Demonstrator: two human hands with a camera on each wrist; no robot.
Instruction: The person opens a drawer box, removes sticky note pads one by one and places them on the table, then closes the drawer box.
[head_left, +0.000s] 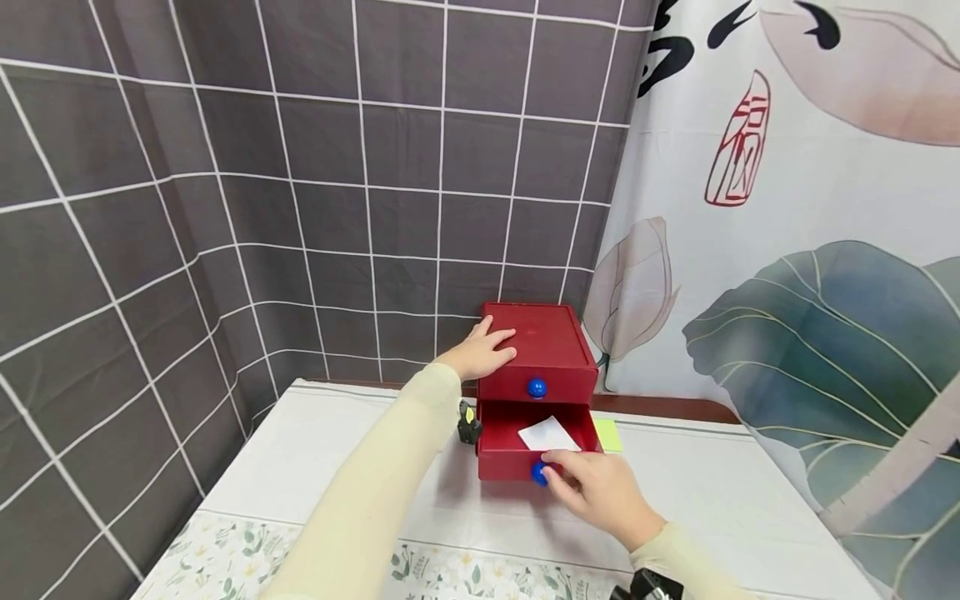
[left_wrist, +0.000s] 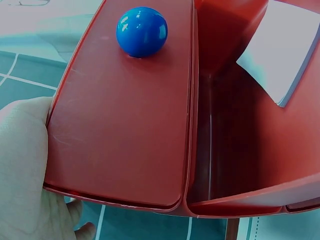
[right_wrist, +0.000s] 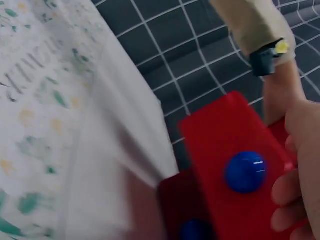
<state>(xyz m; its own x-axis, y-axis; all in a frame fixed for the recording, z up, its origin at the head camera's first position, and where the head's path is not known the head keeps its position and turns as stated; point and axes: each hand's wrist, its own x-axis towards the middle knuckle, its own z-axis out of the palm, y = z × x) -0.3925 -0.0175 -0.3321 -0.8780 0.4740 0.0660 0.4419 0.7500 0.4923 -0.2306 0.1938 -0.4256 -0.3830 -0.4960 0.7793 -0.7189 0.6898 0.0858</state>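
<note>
A red two-drawer cabinet stands against the curtain. Its lower drawer is pulled out, with a small stack of white paper inside. My left hand rests, fingers spread, on the cabinet's upper left edge. Above the open drawer, the upper drawer sits flush, its blue knob bare. At the lower drawer's blue knob, my right hand pinches with thumb and index finger. The right wrist view is blurred; only part of the right hand shows there, and its fingertips' contact is hidden.
A yellow-green pad of notes lies right of the cabinet, partly behind the drawer. The white tablecloth has a floral band in front. A grey checked curtain and a printed white curtain hang close behind the table.
</note>
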